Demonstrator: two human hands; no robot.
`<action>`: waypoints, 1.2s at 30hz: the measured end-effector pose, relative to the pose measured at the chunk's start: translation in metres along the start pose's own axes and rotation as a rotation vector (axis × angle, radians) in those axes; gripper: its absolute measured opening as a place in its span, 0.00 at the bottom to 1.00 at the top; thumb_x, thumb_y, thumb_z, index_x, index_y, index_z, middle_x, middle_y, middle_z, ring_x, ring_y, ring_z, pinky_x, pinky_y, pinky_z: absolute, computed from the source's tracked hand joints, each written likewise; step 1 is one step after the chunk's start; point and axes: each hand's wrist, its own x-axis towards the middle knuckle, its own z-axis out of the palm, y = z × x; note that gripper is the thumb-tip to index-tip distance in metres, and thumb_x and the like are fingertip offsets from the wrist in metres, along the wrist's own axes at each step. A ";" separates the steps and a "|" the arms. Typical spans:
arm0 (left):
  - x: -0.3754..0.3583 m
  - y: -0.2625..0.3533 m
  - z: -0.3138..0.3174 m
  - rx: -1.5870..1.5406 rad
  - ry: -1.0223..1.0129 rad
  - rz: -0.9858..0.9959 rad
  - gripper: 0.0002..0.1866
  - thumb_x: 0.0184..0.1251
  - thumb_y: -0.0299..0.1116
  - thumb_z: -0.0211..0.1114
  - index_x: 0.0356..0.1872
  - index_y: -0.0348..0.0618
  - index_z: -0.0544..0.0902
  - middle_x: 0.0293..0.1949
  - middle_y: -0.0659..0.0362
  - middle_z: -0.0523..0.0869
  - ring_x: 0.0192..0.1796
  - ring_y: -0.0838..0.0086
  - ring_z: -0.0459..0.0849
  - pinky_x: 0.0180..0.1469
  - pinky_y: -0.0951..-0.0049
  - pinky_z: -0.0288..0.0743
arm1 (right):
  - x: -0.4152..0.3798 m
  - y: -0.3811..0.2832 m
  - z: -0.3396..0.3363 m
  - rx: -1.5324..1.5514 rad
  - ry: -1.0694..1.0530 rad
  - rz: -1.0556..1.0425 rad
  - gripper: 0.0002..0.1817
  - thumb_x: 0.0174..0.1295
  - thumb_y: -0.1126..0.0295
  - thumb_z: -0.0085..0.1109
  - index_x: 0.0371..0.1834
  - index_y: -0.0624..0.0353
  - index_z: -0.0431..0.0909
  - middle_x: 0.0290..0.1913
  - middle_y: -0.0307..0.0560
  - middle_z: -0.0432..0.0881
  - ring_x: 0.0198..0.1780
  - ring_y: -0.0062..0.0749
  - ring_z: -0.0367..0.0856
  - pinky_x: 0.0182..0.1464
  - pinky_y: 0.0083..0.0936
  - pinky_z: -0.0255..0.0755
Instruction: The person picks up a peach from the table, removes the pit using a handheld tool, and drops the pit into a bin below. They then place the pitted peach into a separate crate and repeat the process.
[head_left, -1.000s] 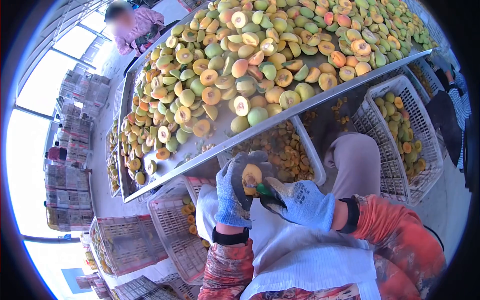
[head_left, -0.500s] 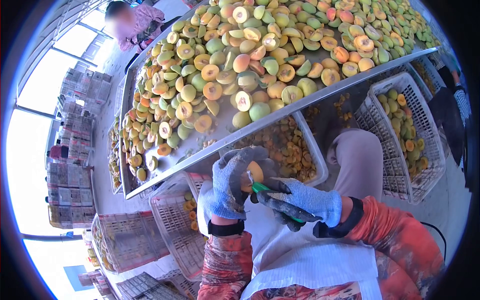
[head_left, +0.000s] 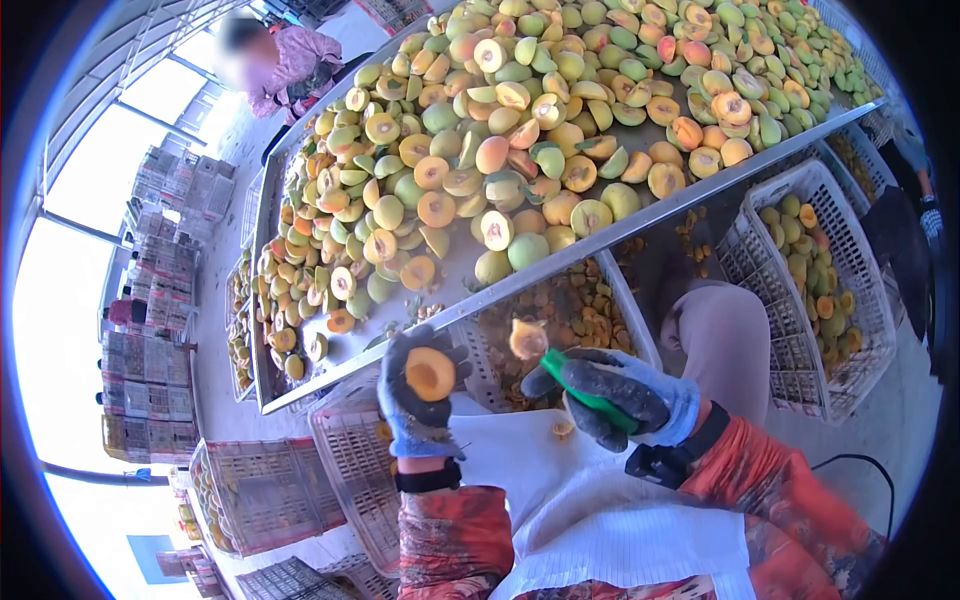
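Note:
My left hand, in a grey-and-blue work glove, holds a peach half against its palm, with the hollowed cut face up. My right hand, gloved the same way, is wrapped round the green handle of a pitting tool. Just past the tool's front end is a blurred scrap of peach flesh and pit, over a crate of scraps. Another small scrap shows against the white apron on my lap.
Ahead, a metal-edged table bears a heap of cut peaches. A crate of peaches stands on the right, more crates at lower left. Another person is across the table at upper left. Crate stacks line the far left.
My hands have moved apart. My left hand went left and turned up, showing the peach half's hollow. The scrap now shows at the tool's front end, away from the half.

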 end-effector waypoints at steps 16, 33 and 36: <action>0.141 -0.050 0.063 1.031 -0.019 0.248 0.32 0.55 0.21 0.64 0.64 0.34 0.64 0.52 0.51 0.79 0.49 0.71 0.79 0.47 0.77 0.75 | 0.022 0.063 -0.089 -1.362 0.510 0.002 0.25 0.61 0.45 0.47 0.46 0.56 0.71 0.32 0.58 0.81 0.34 0.51 0.82 0.37 0.44 0.72; 0.053 -0.026 0.064 0.045 -0.230 -0.141 0.26 0.56 0.33 0.62 0.56 0.37 0.69 0.37 0.54 0.80 0.33 0.64 0.84 0.32 0.63 0.84 | 0.006 0.052 -0.081 -1.278 0.636 -0.314 0.24 0.57 0.53 0.57 0.52 0.57 0.70 0.35 0.58 0.82 0.36 0.49 0.82 0.36 0.40 0.74; 0.018 -0.032 0.048 -0.042 -0.222 -0.318 0.25 0.64 0.42 0.57 0.58 0.40 0.70 0.40 0.51 0.82 0.37 0.65 0.84 0.38 0.65 0.82 | 0.011 0.044 -0.056 -1.031 0.569 -0.356 0.21 0.58 0.60 0.61 0.50 0.59 0.71 0.34 0.55 0.81 0.30 0.41 0.81 0.33 0.34 0.74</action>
